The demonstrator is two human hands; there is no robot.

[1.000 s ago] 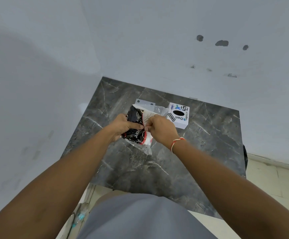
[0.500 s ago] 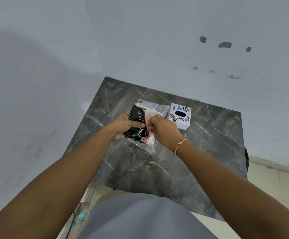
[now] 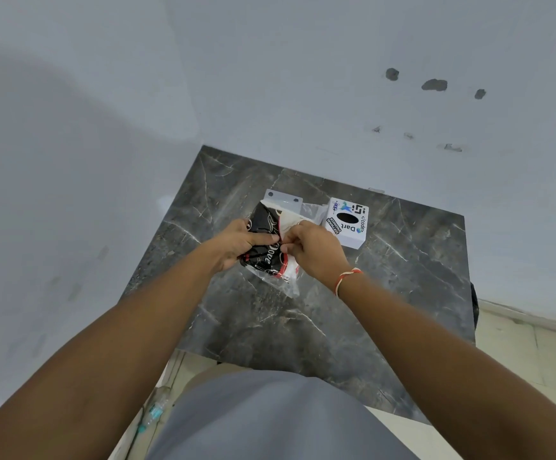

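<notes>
Both your hands grip the black printed packet above the table's centre.

Nearest you, at the bottom of the frame, is your grey shirt (image 3: 270, 416), with your forearms rising to mid-frame. Your left hand (image 3: 240, 242) curls round the left side of the black printed packet (image 3: 265, 257). Your right hand (image 3: 313, 249), with a thread band (image 3: 346, 277) at the wrist, pinches its red-edged middle. The packet's long axis runs nearly up the frame, and its clear plastic end points to the lower right. Under it lies the dark marble table (image 3: 303, 327). Beyond, a white bracket (image 3: 283, 199) is just above the packet, and a stickered white box (image 3: 348, 222) sits to its upper right. A scuffed white wall (image 3: 270, 78) fills the top, and pale floor tiles (image 3: 518, 353) show at the right.
</notes>
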